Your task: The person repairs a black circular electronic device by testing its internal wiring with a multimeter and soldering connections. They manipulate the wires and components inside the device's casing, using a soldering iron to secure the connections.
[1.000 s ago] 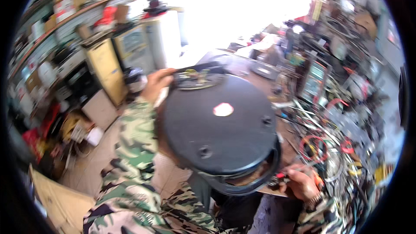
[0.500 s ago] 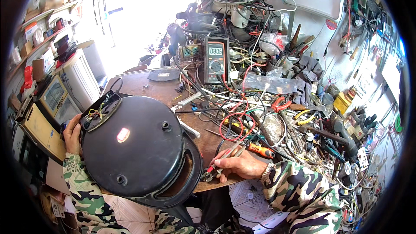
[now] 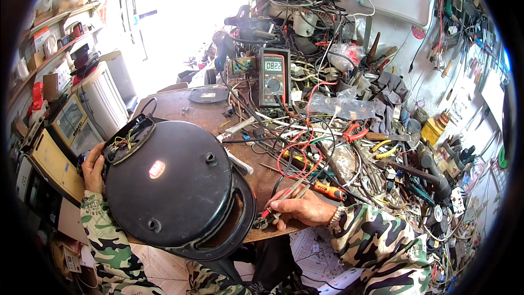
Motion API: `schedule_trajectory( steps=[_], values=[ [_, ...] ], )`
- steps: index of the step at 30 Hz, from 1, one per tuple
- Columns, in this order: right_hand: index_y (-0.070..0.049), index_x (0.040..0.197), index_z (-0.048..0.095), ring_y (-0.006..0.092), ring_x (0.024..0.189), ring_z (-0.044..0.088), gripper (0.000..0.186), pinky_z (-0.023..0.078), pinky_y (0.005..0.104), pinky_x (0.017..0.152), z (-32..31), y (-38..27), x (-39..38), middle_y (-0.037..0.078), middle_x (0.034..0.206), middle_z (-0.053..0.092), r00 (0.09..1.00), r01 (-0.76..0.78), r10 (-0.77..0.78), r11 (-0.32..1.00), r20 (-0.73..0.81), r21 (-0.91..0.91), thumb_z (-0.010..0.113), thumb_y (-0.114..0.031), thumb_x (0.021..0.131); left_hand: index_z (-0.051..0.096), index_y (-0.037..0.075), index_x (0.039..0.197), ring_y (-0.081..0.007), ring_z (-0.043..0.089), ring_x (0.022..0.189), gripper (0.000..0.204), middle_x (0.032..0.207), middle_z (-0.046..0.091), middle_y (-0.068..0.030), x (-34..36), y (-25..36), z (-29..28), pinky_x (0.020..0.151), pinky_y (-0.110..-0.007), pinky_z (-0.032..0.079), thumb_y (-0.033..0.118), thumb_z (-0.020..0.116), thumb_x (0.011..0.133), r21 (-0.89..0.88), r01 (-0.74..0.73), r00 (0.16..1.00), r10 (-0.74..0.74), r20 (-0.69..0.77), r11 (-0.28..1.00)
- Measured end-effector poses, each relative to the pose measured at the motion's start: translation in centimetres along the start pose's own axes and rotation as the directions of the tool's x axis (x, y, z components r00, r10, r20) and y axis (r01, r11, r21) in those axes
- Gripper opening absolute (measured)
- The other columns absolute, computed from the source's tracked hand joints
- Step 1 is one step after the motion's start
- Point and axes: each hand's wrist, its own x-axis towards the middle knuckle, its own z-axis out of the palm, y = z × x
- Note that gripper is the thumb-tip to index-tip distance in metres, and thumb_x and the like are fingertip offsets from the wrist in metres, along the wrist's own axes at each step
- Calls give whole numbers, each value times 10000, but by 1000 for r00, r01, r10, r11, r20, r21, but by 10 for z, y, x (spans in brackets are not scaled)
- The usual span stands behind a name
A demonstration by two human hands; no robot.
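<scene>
Blown-out daylight glare from the far opening (image 3: 188, 24), dark corners.

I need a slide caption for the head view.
Left hand at the edge of a round black appliance, right hand holding test probes, multimeter beyond.

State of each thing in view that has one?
Multimeter: on, digits showing
Black round appliance: lying on bench, two stubs facing up
Wiring compartment: open, wires exposed
Test probes: held in right hand, tip contact unclear
Left hand: against appliance's edge
</scene>
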Motion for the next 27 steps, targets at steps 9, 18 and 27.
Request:
schedule_trajectory(
  steps=[9, 18, 27],
  values=[
    [18, 1087, 672, 200, 666, 712, 238, 573, 317, 597, -2, 0, 0, 96, 906, 700, 1000, 4, -4, 1000, -1, 12, 725, -182, 970, 629, -16, 1375, -161, 592, 1245, 380, 1346, 659, -74, 0, 1, 2, 1096, -297, 419, 58, 561, 1009, -49, 16, 1000, -16, 9, 999],
    [39, 1122, 668, 223, 697, 718, 255, 574, 337, 626, -3, 0, 0, 124, 1002, 723, 999, -35, 35, 999, -29, -4, 710, -164, 972, 638, -22, 1349, -147, 599, 1182, 363, 1299, 667, -65, -4, 21, 12, 1047, -283, 438, 62, 571, 1003, 29, -11, 1000, 11, 1, 1000],
    [46, 1099, 674, 234, 659, 715, 263, 562, 339, 596, -4, 1, 0, 143, 981, 743, 999, -22, 23, 999, -29, 24, 725, -177, 968, 637, -6, 1362, -178, 581, 1246, 376, 1335, 651, -92, -4, 22, 14, 1103, -310, 405, 108, 582, 1008, 57, 14, 1000, -14, 2, 998]
  ],
)
